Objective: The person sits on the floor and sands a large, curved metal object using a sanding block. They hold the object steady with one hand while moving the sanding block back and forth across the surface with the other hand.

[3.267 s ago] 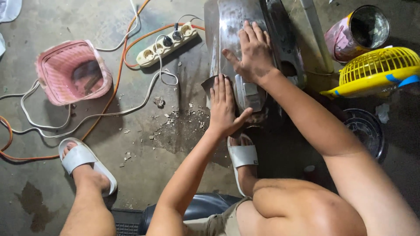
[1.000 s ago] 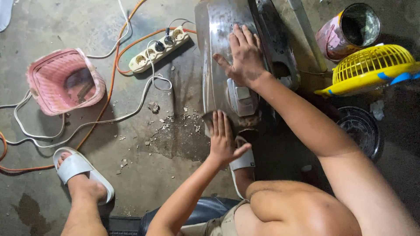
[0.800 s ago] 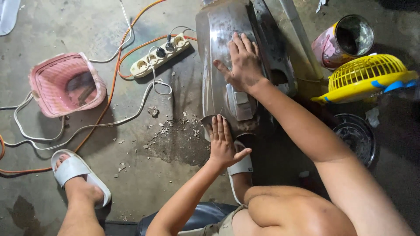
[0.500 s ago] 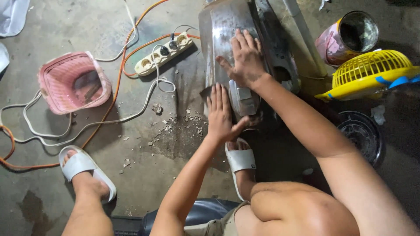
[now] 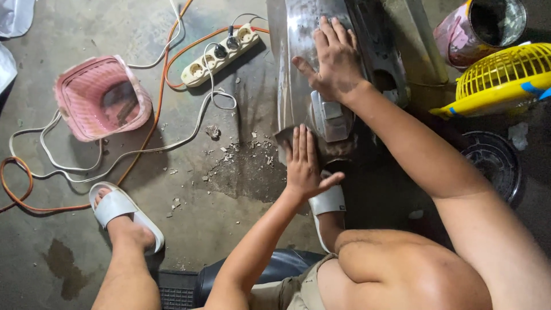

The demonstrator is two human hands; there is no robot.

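A grey, shiny curved body panel point(image 5: 298, 51) lies on the concrete floor in front of me. My right hand point(image 5: 332, 60) rests flat on its upper part with the fingers spread, holding nothing. My left hand point(image 5: 304, 163) presses flat on the panel's near end. Its fingers are together on a dark sheet of sandpaper point(image 5: 284, 136), whose corner shows at the fingertips. A small grey block point(image 5: 332, 115) sits on the panel between the two hands.
A pink plastic basket point(image 5: 103, 97), a white power strip point(image 5: 221, 54) and orange and white cables point(image 5: 143, 143) lie to the left. Flakes of debris point(image 5: 241, 150) are scattered beside the panel. To the right are a yellow fan grille point(image 5: 505, 80), a paint can point(image 5: 482, 26) and a dark round grille point(image 5: 493, 163). My feet wear white sandals point(image 5: 123, 212).
My left hand has slid back and forth over the near end of the panel with the sandpaper under it. My right hand has stayed flat on the panel.
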